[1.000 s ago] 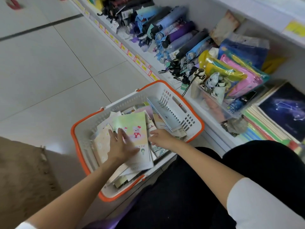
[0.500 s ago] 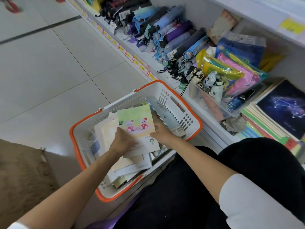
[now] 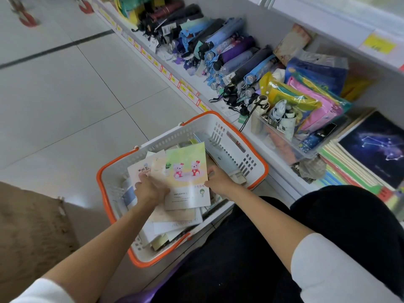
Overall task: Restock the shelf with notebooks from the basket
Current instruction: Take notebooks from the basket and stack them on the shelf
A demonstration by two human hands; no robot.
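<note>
A white basket with an orange rim [image 3: 231,136] stands on the floor by the low shelf [image 3: 282,171], full of notebooks. Above it, both hands hold a small stack topped by a green notebook with two teddy bears [image 3: 188,169]. My left hand [image 3: 149,189] grips the stack's left edge, together with a white and a beige notebook behind it. My right hand [image 3: 217,180] pinches the right edge. More loose notebooks [image 3: 175,224] lie underneath in the basket.
On the shelf, folded umbrellas [image 3: 229,51] fill the far part, a clear bin of coloured pouches [image 3: 301,110] sits in the middle, and stacked notebooks with a dark starry cover [image 3: 376,147] lie at the right. A brown mat [image 3: 30,232] covers the floor at left.
The teddy notebook lay flat under my left hand in the basket; both hands have taken its edges and lifted it with other notebooks, tilting them up above the pile.
</note>
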